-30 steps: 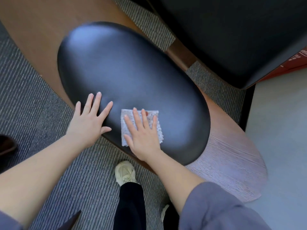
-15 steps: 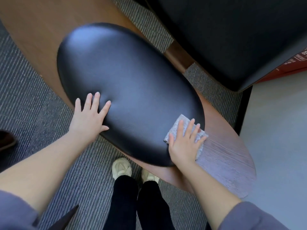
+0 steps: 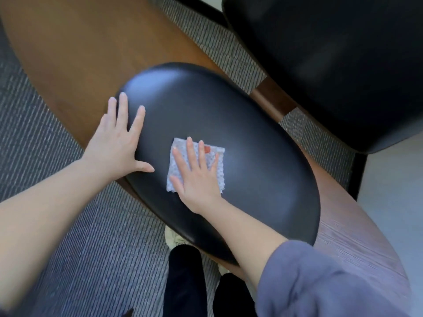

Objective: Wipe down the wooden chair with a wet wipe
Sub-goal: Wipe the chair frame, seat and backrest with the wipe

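Wooden chair (image 3: 354, 236) seen from above, its black cushion (image 3: 240, 133) running lengthwise from near right to far left. The right hand (image 3: 196, 177), fingers straight, presses the wet wipe (image 3: 216, 151) flat at the cushion's centre. The left hand (image 3: 119, 143), fingers spread and holding nothing, braces the cushion's far-left end. Bare wood lies beyond both ends of the cushion. The wiping hand is judged nearer the near-right stretch.

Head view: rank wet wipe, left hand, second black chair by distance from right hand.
1. wet wipe: under the right hand, touching.
2. left hand: beside it, on the seat's left end.
3. second black chair: far upper right.
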### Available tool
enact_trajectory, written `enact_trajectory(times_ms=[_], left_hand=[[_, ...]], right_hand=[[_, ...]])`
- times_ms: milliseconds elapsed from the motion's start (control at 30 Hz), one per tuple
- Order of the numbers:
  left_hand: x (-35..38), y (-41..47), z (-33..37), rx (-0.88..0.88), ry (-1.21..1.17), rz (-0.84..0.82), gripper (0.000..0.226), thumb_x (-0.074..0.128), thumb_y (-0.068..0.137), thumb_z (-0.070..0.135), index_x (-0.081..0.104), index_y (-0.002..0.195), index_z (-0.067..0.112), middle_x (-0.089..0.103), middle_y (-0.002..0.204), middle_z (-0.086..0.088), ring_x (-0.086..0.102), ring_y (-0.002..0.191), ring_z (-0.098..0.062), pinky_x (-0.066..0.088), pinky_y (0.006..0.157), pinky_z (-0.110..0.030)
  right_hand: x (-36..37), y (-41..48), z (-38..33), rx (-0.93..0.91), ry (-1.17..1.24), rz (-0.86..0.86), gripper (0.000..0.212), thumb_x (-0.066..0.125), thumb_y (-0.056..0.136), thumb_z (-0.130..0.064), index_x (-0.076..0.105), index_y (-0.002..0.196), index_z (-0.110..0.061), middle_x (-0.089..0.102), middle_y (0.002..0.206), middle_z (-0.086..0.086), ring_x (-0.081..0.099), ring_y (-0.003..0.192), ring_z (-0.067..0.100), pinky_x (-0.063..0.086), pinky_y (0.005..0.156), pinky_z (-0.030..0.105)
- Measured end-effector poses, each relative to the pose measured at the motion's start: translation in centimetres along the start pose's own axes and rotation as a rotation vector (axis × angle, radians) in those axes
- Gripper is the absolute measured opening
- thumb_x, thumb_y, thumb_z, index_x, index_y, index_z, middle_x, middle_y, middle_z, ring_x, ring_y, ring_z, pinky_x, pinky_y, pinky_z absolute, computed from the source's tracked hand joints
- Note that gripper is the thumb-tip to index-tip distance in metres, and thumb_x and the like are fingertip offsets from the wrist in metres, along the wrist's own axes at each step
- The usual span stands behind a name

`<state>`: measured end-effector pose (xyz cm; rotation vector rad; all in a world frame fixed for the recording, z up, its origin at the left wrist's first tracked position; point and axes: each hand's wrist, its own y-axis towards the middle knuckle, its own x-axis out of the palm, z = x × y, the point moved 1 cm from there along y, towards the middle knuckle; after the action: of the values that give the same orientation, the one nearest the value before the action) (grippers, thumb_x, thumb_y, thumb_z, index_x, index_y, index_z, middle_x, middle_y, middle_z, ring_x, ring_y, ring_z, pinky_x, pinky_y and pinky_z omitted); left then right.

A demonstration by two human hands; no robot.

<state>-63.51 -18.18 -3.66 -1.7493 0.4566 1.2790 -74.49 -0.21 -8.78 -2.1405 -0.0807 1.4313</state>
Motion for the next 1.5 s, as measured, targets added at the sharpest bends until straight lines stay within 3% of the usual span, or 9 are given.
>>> enact_trajectory(times_ms=[400, 600, 700, 800, 1067, 1167, 1300, 1400, 1500], left_hand=[[-0.2, 0.7, 1.4, -0.165, -0.011, -0.190, 0.147, 0.055, 0.062, 0.085, -0.047, 0.130, 0.006, -0.048, 0.134, -0.032, -0.020, 0.143, -0.047, 0.002, 0.118, -0.056], [-1.1, 0.8, 1.6, -0.202, 0.000, -0.289, 0.145, 0.048, 0.064, 0.089, -0.057, 0.118, 0.005, -0.056, 0.126, -0.032, -0.026, 0.140, -0.048, -0.002, 0.115, -0.060], [-1.3, 0.9, 1.6, -0.210, -0.004, -0.317, 0.144, 0.046, 0.064, 0.089, -0.058, 0.117, 0.005, -0.057, 0.125, -0.032, -0.028, 0.139, -0.048, -0.003, 0.114, -0.061], [-1.6, 1.0, 1.6, -0.216, -0.005, -0.328, 0.144, 0.047, 0.064, 0.089, -0.059, 0.115, 0.005, -0.059, 0.123, -0.031, -0.029, 0.139, -0.048, -0.003, 0.113, -0.063], [-0.8, 1.1, 1.2, -0.217, -0.016, -0.292, 0.144, 0.046, 0.064, 0.089, -0.059, 0.115, 0.004, -0.059, 0.123, -0.031, -0.029, 0.138, -0.050, -0.002, 0.113, -0.065], [0.1, 1.1, 1.0, -0.207, -0.029, -0.236, 0.145, 0.046, 0.062, 0.089, -0.057, 0.119, 0.004, -0.056, 0.127, -0.032, -0.027, 0.139, -0.050, -0.002, 0.112, -0.065], [1.1, 0.7, 0.9, -0.169, -0.051, -0.153, 0.146, 0.049, 0.060, 0.088, -0.055, 0.123, 0.006, -0.054, 0.131, -0.030, -0.026, 0.139, -0.050, -0.002, 0.112, -0.066], [1.6, 0.3, 0.5, -0.110, -0.096, -0.057, 0.148, 0.054, 0.056, 0.086, -0.046, 0.133, 0.009, -0.045, 0.142, -0.028, -0.023, 0.141, -0.048, -0.001, 0.112, -0.066], [1.7, -0.2, -0.6, -0.015, -0.128, 0.062, 0.147, 0.062, 0.048, 0.084, -0.012, 0.152, 0.009, -0.017, 0.157, -0.026, -0.005, 0.146, -0.046, 0.006, 0.112, -0.065]], right_hand=[[-7.8, 15.3, 0.2, -0.040, 0.154, 0.275, 0.058, 0.032, 0.101, -0.042, 0.014, 0.155, -0.031, -0.001, 0.164, -0.003, -0.009, 0.150, 0.024, -0.005, 0.117, 0.058], [-6.9, 15.0, 8.0, 0.347, 0.090, 0.315, 0.055, 0.025, 0.100, -0.040, 0.017, 0.153, -0.029, 0.022, 0.159, 0.000, 0.019, 0.145, 0.026, 0.013, 0.113, 0.054], [-6.7, 11.6, 14.1, 0.469, -0.099, 0.355, 0.039, 0.027, 0.091, -0.036, 0.043, 0.124, -0.022, 0.054, 0.120, 0.002, 0.052, 0.107, 0.030, 0.032, 0.091, 0.048], [-5.4, 6.7, 19.5, 0.606, -0.147, 0.307, 0.039, 0.017, 0.088, -0.037, 0.044, 0.111, -0.021, 0.059, 0.106, 0.003, 0.057, 0.095, 0.031, 0.035, 0.087, 0.048], [-4.9, 4.8, 20.9, 0.951, -0.073, 0.184, 0.043, 0.021, 0.094, -0.040, 0.046, 0.124, -0.022, 0.055, 0.121, 0.006, 0.050, 0.110, 0.031, 0.027, 0.092, 0.048], [-6.0, 9.8, 16.4, 0.809, -0.042, 0.264, 0.040, 0.026, 0.092, -0.041, 0.047, 0.124, -0.031, 0.055, 0.127, 0.002, 0.048, 0.116, 0.032, 0.024, 0.092, 0.053], [-6.2, 14.7, 8.8, 0.644, 0.204, 0.254, 0.055, 0.016, 0.103, -0.040, 0.006, 0.156, -0.026, 0.004, 0.164, 0.002, 0.002, 0.149, 0.029, 0.000, 0.115, 0.060], [-7.3, 16.3, 4.4, 0.527, 0.271, 0.309, 0.055, 0.018, 0.103, -0.040, 0.008, 0.156, -0.026, 0.005, 0.164, -0.001, 0.001, 0.149, 0.028, 0.001, 0.117, 0.057], [-8.5, 16.7, 0.6, 0.323, 0.292, 0.351, 0.055, 0.023, 0.101, -0.038, 0.016, 0.154, -0.026, 0.013, 0.162, -0.003, 0.004, 0.148, 0.028, 0.003, 0.116, 0.057]])
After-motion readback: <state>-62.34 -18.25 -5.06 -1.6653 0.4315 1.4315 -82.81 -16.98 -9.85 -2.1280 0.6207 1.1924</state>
